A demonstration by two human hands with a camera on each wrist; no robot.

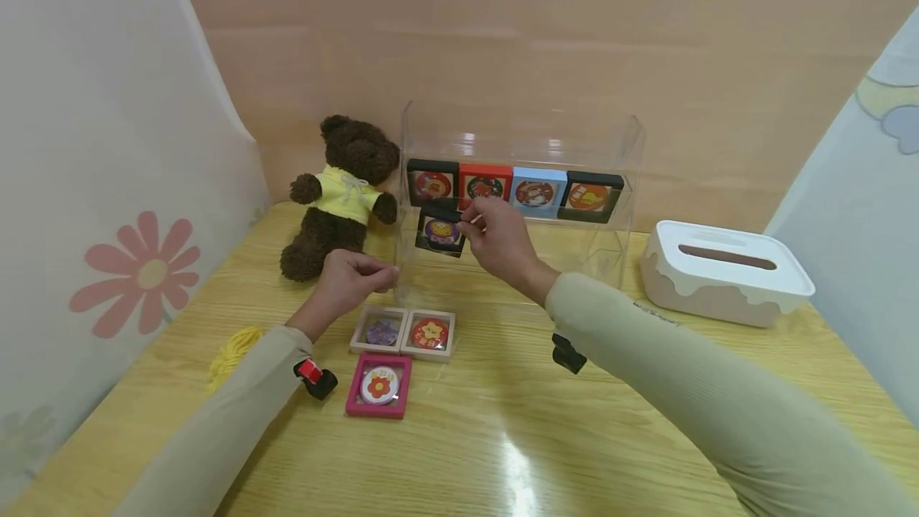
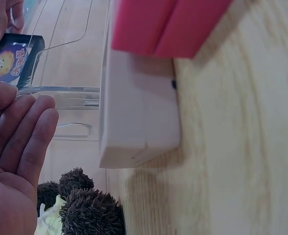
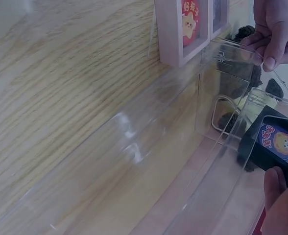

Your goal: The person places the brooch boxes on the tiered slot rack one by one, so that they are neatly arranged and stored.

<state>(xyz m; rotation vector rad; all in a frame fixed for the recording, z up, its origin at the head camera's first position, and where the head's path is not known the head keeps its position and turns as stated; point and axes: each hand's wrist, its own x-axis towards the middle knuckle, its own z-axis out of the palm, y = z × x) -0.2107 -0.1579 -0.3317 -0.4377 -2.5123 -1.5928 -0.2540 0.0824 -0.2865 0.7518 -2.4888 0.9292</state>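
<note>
At the clear rack, your right hand pinches the black badge frame, probably light and rigid, best edge-held; your left hand pinches the rack's side.

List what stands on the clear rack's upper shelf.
Left to right: a black frame, a red frame, a light blue frame and a second black frame. The right hand covers part of the red frame's bottom edge; anything directly behind the frames is hidden.
</note>
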